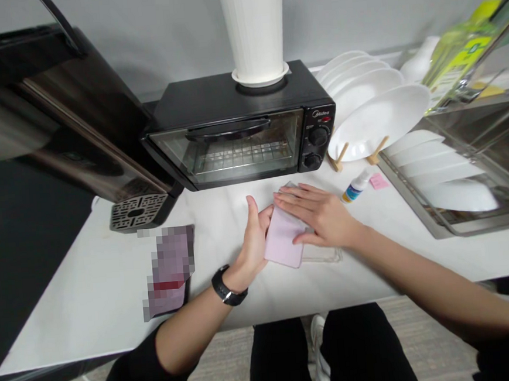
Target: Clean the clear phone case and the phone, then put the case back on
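A pale pink phone (284,244) is tilted above the white counter, its plain back facing up. My left hand (254,237), with a black watch at the wrist, supports it from the left; the thumb points up and the fingers go under the phone. Across its upper part lies my right hand (322,211), fingers stretched flat and thumb lower on the back. Those fingers hide the top of the phone. Beneath the right wrist, partly covered, a clear phone case (323,255) rests on the counter. A small spray bottle (355,187) stands beyond the right hand.
Behind the hands is a black toaster oven (233,148) with a white pot (255,32) on top. White plates (376,116) stand in a wooden rack. Right: a pink pad (378,181) and a sink (443,231). Left: another phone (170,270), blurred out, and a drip tray (137,212).
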The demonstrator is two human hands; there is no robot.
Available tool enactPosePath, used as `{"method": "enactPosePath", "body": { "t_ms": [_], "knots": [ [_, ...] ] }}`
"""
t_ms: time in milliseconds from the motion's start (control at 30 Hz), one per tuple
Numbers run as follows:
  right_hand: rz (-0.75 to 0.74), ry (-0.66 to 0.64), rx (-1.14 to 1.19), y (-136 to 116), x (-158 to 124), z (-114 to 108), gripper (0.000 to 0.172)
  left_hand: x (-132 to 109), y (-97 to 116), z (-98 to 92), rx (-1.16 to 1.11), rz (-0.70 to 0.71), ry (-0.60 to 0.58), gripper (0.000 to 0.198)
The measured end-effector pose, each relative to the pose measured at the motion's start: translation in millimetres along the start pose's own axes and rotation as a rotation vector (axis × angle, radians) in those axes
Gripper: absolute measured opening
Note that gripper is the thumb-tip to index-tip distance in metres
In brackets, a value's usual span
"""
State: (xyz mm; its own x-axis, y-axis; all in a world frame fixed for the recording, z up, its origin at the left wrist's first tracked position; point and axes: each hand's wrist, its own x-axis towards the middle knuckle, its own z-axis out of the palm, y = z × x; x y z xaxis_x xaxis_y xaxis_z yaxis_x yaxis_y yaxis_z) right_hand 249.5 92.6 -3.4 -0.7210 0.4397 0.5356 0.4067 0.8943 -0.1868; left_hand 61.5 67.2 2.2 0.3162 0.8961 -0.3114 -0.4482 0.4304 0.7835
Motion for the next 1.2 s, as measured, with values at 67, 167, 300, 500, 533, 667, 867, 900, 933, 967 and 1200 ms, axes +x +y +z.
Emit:
{"method": "enactPosePath", "body": {
  "t_ms": [67,167,300,500,533,667,867,900,933,967,1200],
  "knots": [
    [-0.086,-0.029,0.020,-11.0,2.0,5.5,0.082,-0.4,2.8,-0.7,-0.026,0.027,0.034,0.090],
    [-0.281,-0.029,0.066,-19.2,2.1,9.9,0.064,1.9,10.8,-2.4,-0.055,0.078,0.078,0.093],
    [-0.178,0.038,0.037,-3.4,-1.1,0.2,0.060,3.4,12.1,-1.4,-0.056,0.050,0.049,0.093],
    [-0.151,0.007,0.002,-18.5,3.5,8.9,0.075,-2.1,11.2,0.0,-0.089,-0.062,0.032,0.086],
    [-0.217,0.009,0.018,-21.7,3.5,11.2,0.067,-2.2,13.7,0.1,-0.113,-0.067,0.032,0.087],
    [-0.202,0.067,-0.001,-10.3,-0.3,4.3,0.059,-1.8,21.6,4.6,-0.232,-0.084,0.002,0.085],
    [0.011,0.074,-0.071,-4.9,1.9,-2.2,0.081,-8.4,20.2,8.4,-0.420,-0.256,-0.061,0.072],
    [-0.039,0.051,-0.056,-10.0,3.1,1.3,0.081,-8.8,19.8,6.7,-0.463,-0.279,-0.072,0.072],
    [-0.089,0.027,-0.046,-14.7,4.2,4.9,0.081,-8.7,19.3,4.7,-0.499,-0.302,-0.077,0.072],
    [-0.127,0.004,-0.041,-18.1,5.0,7.7,0.081,-8.1,18.4,2.5,-0.530,-0.321,-0.075,0.070],
    [0.098,0.074,-0.137,2.5,1.6,-13.3,0.064,-5.6,2.5,-2.4,-0.409,-0.333,-0.158,0.036]
  ]
}}
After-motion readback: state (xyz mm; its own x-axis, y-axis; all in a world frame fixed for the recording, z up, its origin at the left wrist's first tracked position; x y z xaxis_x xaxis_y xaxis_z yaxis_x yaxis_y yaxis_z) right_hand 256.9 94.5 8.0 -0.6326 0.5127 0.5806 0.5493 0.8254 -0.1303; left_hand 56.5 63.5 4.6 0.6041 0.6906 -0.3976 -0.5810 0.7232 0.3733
